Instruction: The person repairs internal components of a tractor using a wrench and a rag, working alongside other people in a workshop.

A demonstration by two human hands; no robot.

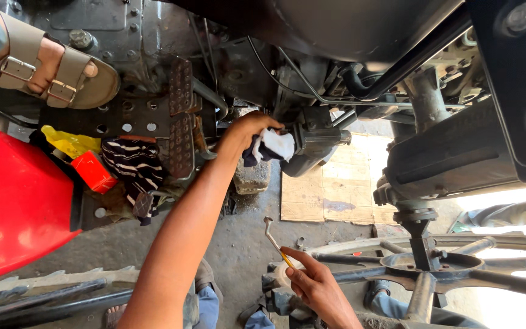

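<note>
A white and dark cloth (270,147) is gripped in the left hand (248,129) and pressed against the dark cylindrical part (315,146) on the machine's underside, apparently so that the metal can be wiped. Below that part and a little to its left, a thin bent metal tool (273,239) is pinched at its yellow end between the fingers of the right hand (312,281), kept low and clear of the cloth. A flattened cardboard sheet (330,189) is laid on the floor beneath the part. Far to the left of the part, a sandalled foot (50,67) of another person is rested on the machine's step.
</note>
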